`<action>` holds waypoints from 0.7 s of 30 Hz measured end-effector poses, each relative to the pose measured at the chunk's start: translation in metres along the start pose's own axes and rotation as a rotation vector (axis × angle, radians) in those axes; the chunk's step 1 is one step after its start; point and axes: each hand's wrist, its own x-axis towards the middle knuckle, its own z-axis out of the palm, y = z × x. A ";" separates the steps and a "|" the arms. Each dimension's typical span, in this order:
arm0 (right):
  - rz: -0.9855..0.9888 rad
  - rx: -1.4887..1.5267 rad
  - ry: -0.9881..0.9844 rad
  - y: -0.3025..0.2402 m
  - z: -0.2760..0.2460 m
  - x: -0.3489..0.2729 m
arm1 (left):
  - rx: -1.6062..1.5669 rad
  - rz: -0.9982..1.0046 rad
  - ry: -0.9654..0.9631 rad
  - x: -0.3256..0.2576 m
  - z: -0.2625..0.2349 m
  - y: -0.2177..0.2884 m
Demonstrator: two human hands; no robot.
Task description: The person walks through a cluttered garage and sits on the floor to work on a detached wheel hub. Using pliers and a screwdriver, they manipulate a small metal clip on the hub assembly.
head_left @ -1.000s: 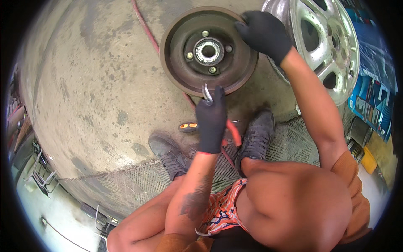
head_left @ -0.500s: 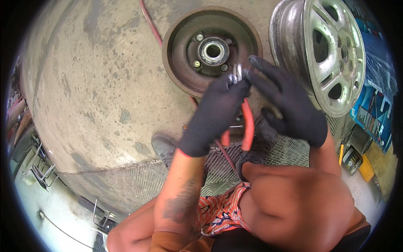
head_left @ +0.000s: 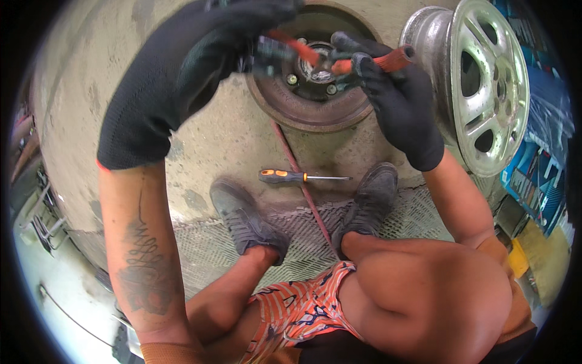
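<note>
Right hand (head_left: 400, 109), black-gloved, is over the drum's right side, fingers pinching one handle of the red-handled tool (head_left: 391, 60). That tool is in the air above the drum's middle, second red handle pointing toward the left hand (head_left: 188, 73); tool head too blurred to make out. Left hand, same glove, is raised past the drum's left rim; can't tell if its fingers grip anything. Brake drum (head_left: 300, 114) sits face up on the concrete floor (head_left: 206, 155), dish side showing: inside it a hub (head_left: 318, 74) with bright ring and bolts round it. Screwdriver (head_left: 285, 176) lies across the red hose (head_left: 312, 203), near the floor's edge with the ridged strip (head_left: 200, 258). Alloy wheel (head_left: 479, 103) right of the drum; beyond it blue packages (head_left: 536, 191), contents hidden
</note>
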 end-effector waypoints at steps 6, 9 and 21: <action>-0.243 -0.326 -0.191 -0.016 0.008 0.025 | 0.024 -0.174 0.250 -0.003 0.019 0.026; -0.191 -0.237 -0.224 -0.016 0.008 0.027 | 0.179 0.040 0.142 -0.014 0.018 0.028; -0.101 -0.081 -0.325 -0.019 0.018 0.024 | 0.156 0.127 0.053 -0.025 0.015 0.031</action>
